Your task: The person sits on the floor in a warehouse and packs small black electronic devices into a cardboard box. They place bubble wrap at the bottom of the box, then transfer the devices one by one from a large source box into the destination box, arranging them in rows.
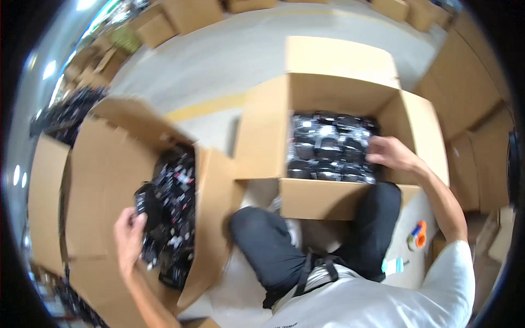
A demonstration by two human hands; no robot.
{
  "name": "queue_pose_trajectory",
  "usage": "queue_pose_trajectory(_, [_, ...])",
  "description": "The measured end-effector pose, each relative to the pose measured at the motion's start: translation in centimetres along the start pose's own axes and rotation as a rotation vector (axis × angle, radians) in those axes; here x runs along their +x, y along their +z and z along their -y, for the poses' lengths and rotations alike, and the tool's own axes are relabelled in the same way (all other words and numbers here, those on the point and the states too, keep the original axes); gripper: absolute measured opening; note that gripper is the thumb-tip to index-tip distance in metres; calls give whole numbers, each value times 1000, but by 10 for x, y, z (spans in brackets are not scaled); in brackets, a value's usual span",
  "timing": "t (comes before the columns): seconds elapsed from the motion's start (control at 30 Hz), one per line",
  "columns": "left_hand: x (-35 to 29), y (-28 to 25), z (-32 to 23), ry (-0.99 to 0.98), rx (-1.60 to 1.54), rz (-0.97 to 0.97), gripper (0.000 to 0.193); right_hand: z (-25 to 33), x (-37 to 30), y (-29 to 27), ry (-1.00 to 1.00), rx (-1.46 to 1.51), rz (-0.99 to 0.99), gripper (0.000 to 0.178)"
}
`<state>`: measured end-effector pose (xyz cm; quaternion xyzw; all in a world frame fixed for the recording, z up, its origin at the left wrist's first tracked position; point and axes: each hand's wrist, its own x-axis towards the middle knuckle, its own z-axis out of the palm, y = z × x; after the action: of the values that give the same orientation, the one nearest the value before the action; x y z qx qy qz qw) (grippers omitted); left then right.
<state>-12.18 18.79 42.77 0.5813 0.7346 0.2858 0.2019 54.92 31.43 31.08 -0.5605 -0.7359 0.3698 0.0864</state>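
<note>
My left hand (130,229) is inside the tall carton (90,202) on the left. Its fingers are closed on the edge of a black plastic-wrapped item (146,201), whose exact kind is blurred. Below and beside it lies a loose heap of black packaged pieces (178,213) with small pale and red labels. In the open carton (322,199) before my knees, shiny black items in clear wrap (328,145) sit in tidy rows. My right hand (391,154) reaches over them at the right side, fingers curled together; whatever is between the fingertips is hidden.
An orange tape roll (420,236) and a light-blue object (392,265) lie on the floor by my right leg. Large cartons (465,104) stand along the right. More boxes (191,13) line the far floor, and black goods (68,112) are heaped behind the left carton.
</note>
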Motion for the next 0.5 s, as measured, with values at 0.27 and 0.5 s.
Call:
queue_pose_trajectory(0.27, [13,140,-234,688,-184,335,9,169,8,-9,-1023,36,-424,84])
queue_pose_trajectory(0.5, [44,272,-277,310,-820,199,27,99,-14,-21,-329,592,-274,57])
